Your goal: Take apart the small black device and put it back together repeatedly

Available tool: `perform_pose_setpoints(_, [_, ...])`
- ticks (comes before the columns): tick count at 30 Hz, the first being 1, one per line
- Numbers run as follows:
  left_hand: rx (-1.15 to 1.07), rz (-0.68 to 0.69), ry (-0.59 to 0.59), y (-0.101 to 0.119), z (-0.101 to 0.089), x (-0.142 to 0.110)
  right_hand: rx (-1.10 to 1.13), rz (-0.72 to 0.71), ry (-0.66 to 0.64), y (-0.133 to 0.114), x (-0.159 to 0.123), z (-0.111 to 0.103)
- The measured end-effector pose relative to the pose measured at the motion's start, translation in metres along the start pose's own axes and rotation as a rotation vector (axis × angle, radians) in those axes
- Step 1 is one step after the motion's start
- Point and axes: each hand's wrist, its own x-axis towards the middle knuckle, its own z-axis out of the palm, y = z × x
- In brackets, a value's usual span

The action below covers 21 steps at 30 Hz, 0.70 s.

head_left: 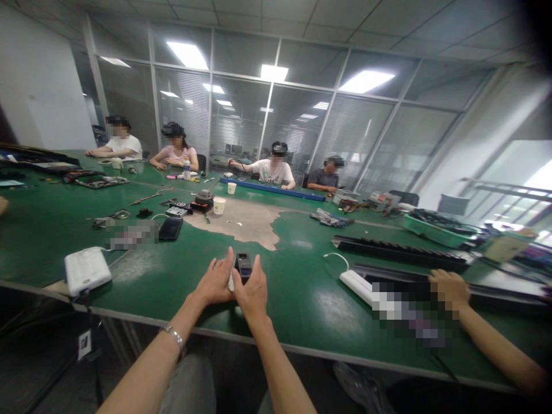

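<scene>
Just above the table's near edge, a small dark grey box-shaped device is held between my two hands. My left hand grips its left side, with the thumb raised beside it and a metal bracelet on the wrist. My right hand closes round the near and right side, thumb pointing up. A pale edge shows between my left fingers and the device; whether it belongs to the device I cannot tell. The lower part of the device is hidden by my fingers.
The green table holds a black phone, a white box, paper cups, a white power strip and long black rails. At right a neighbour's hand rests near a rail. Several people sit opposite.
</scene>
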Motion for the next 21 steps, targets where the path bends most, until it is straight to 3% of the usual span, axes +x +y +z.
perform_pose_setpoints(7, [0.015, -0.015, -0.003, 0.002, -0.001, 0.0, -0.026, 0.0, -0.027, 0.007, -0.009, 0.008])
perform_pose_setpoints(13, [0.005, -0.018, -0.016, 0.001, -0.002, 0.0, -0.009, -0.038, 0.043, 0.003, -0.006, 0.004])
perform_pose_setpoints(21, [0.002, -0.004, -0.006, 0.0, -0.002, -0.001, 0.004, 0.043, -0.034, -0.005, 0.0, -0.003])
